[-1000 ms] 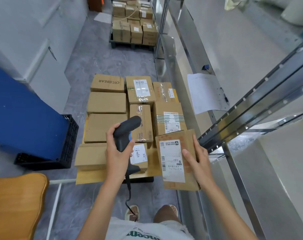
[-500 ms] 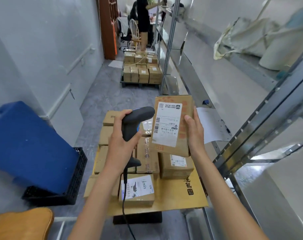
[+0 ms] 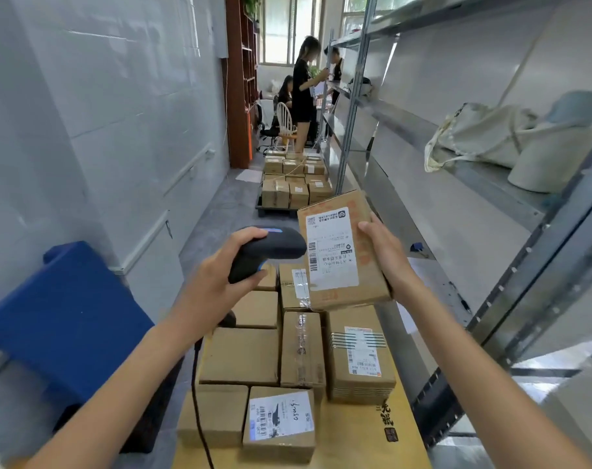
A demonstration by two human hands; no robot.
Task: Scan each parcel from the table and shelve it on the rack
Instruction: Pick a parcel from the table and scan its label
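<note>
My right hand [image 3: 384, 253] grips a flat brown parcel [image 3: 342, 252] by its right edge, tilted, its white shipping label facing me. My left hand [image 3: 220, 282] holds a black corded barcode scanner [image 3: 264, 250], whose nose points at the label's left edge and nearly touches it. Below them, several more cardboard parcels [image 3: 298, 353] lie on a low table [image 3: 365, 445] covered with cardboard. The metal rack [image 3: 490, 184] runs along the right side, its shelf level with the held parcel.
A blue block [image 3: 64, 319] stands on a black crate at the left. A cloth bag [image 3: 480, 137] lies on an upper rack shelf. Farther down the aisle stands a pallet of boxes [image 3: 294, 184], with people [image 3: 303, 96] beyond it. A white wall is on the left.
The view has tilted up. My right hand has raised the parcel off the pile to chest height, and the scanner has come up beside its label.
</note>
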